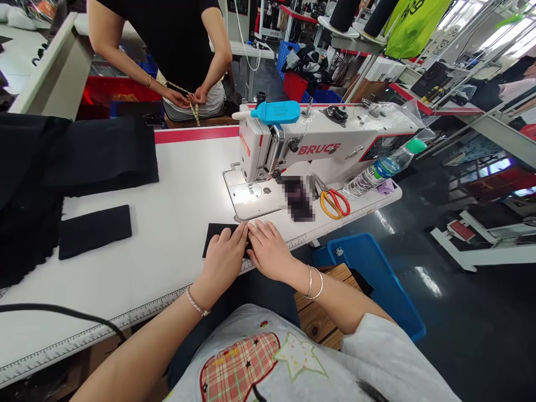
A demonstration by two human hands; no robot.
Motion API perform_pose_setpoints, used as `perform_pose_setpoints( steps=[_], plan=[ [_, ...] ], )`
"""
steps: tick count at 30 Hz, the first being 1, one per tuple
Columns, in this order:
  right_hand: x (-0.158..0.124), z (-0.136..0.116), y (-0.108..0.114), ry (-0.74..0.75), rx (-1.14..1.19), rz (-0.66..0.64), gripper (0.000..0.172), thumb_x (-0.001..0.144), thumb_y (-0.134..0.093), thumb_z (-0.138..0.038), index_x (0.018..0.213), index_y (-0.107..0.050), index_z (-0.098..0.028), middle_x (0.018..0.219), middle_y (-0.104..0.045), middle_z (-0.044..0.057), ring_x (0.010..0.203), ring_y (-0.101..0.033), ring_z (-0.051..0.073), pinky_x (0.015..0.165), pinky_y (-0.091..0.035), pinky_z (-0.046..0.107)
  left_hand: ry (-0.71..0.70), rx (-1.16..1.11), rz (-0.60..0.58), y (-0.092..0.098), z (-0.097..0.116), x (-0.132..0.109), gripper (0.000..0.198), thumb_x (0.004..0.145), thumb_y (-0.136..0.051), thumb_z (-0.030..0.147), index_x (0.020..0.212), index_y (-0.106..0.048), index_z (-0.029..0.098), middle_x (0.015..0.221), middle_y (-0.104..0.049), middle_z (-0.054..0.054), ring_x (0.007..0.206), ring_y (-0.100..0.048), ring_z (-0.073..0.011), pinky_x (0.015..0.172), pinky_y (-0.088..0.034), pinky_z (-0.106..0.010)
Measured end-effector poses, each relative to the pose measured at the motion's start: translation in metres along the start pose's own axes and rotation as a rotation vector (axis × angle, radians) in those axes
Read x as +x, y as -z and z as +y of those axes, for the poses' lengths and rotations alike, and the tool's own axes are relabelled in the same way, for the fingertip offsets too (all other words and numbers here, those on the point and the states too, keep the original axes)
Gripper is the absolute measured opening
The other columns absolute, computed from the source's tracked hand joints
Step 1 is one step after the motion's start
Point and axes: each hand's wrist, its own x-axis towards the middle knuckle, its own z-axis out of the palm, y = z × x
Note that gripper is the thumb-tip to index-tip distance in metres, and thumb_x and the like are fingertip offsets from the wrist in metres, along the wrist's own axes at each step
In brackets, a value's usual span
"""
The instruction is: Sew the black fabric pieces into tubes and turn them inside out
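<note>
A small black fabric piece lies near the table's front edge, partly covered by my hands. My left hand grips it at the right part, index and middle fingertips pressed down and the other fingers bent. Meeting it there, my right hand holds the same piece with its fingertips close to the left ones. What the thumbs do underneath is partly hidden. Just beyond the fingertips is the metal plate of a white sewing machine. Farther left lies another black fabric piece, beside a large stack of black fabric.
Right of the needle area are orange- and red-handled scissors and a water bottle. A blue tool rests atop the machine. A blue bin stands on the floor at right. Across the table, another person handles a tape measure.
</note>
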Motion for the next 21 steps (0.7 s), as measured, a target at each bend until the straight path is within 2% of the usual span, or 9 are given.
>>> perform_pose_setpoints(
  steps=[7,12,18,21],
  plan=[
    [-0.015,-0.006,-0.003,0.009,-0.026,0.068,0.040,0.098,-0.041,-0.025,0.128,-0.059,-0.005,0.137,-0.057,0.016,0.129,-0.047,0.032,0.110,-0.039,0.051,0.008,0.007,-0.019,0.000,0.000,0.000,0.052,0.085,-0.038,0.005,0.135,-0.054,0.008,0.140,-0.055,-0.011,0.088,-0.050,-0.0280,0.062,-0.040,-0.041],
    [-0.026,-0.015,-0.003,0.048,-0.046,0.124,0.039,0.097,-0.046,-0.026,0.125,-0.062,-0.004,0.133,-0.060,0.017,0.125,-0.051,0.032,0.106,-0.043,0.050,0.027,0.007,-0.105,0.006,0.002,0.001,0.054,0.087,-0.041,0.007,0.140,-0.049,0.010,0.144,-0.051,-0.011,0.092,-0.052,-0.0279,0.064,-0.042,-0.041],
    [-0.012,-0.014,-0.005,0.058,-0.103,0.068,0.044,0.097,-0.045,-0.028,0.127,-0.058,0.002,0.134,-0.058,0.023,0.127,-0.051,0.033,0.106,-0.041,0.052,0.125,0.042,-0.143,0.009,-0.001,0.007,0.051,0.089,-0.038,0.009,0.140,-0.049,0.007,0.140,-0.054,-0.013,0.092,-0.054,-0.0288,0.065,-0.044,-0.042],
    [-0.005,-0.010,-0.005,0.086,-0.110,0.095,0.046,0.098,-0.043,-0.031,0.125,-0.059,0.002,0.130,-0.060,0.023,0.128,-0.049,0.035,0.107,-0.040,0.053,0.132,0.058,-0.132,0.008,-0.004,0.009,0.048,0.092,-0.037,0.012,0.138,-0.051,0.006,0.140,-0.055,-0.012,0.091,-0.055,-0.0295,0.065,-0.044,-0.042]
  ],
)
